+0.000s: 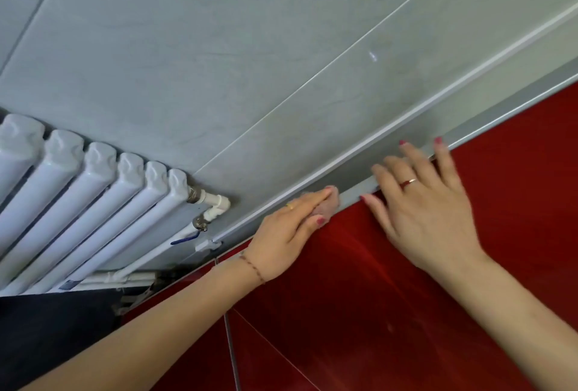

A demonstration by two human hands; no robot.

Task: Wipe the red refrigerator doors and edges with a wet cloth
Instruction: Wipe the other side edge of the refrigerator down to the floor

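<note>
Along the grey metal edge strip [359, 190] of the glossy red refrigerator door [391, 281], the left hand [287, 231] pinches a small pinkish wet cloth [328, 206] (mostly hidden). Right hand [428, 206] rests flat, fingers spread. Best keep firm pressure, sliding lengthwise; the strip runs diagonally, lower-left to upper-right.

cloth [325, 207] mostly hidden under left hand [289, 234] fingers, only a pinkish wad shows. Red refrigerator door [359, 296] cut off at right and bottom edges. Radiator [78, 200] clipped at left. Right hand [428, 212] slightly motion-blurred; fingertips hook over the grey edge strip [356, 192].
</note>
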